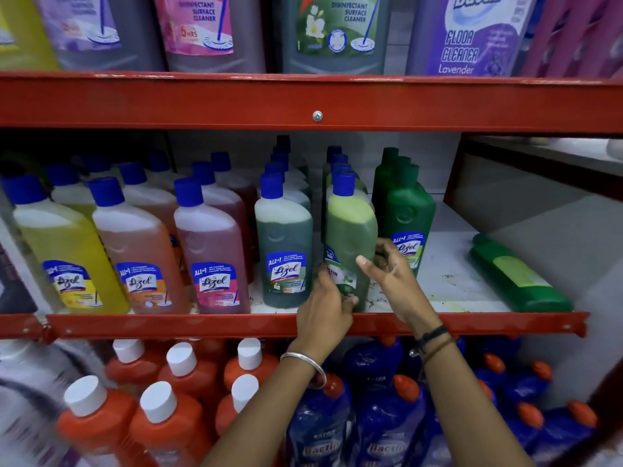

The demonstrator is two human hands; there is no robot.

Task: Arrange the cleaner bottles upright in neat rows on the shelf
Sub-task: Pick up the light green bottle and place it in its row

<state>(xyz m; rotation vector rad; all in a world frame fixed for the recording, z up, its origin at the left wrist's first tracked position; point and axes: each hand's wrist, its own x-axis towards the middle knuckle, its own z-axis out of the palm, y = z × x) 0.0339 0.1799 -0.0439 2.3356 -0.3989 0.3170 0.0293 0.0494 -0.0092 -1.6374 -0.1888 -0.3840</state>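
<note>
Both hands, left (325, 306) and right (392, 278), clasp the green bottle (350, 230) low; full, slick, likely heavy, so hold its waist.

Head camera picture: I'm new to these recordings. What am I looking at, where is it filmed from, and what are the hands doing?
There is no machine here. A person wears one wide-angle camera on the head, looking forward and down at red metal shop shelves. The middle shelf carries rows of upright blue-capped plastic cleaner bottles: yellow, orange, pink and dark green. Both hands hold a green blue-capped bottle at the shelf's front edge; it leans slightly. The left hand grips its base and the right hand steadies its side. To the right, one opaque green bottle lies on its side, not yet stood up. Below stand orange bottles with white caps and blue ones.
</note>
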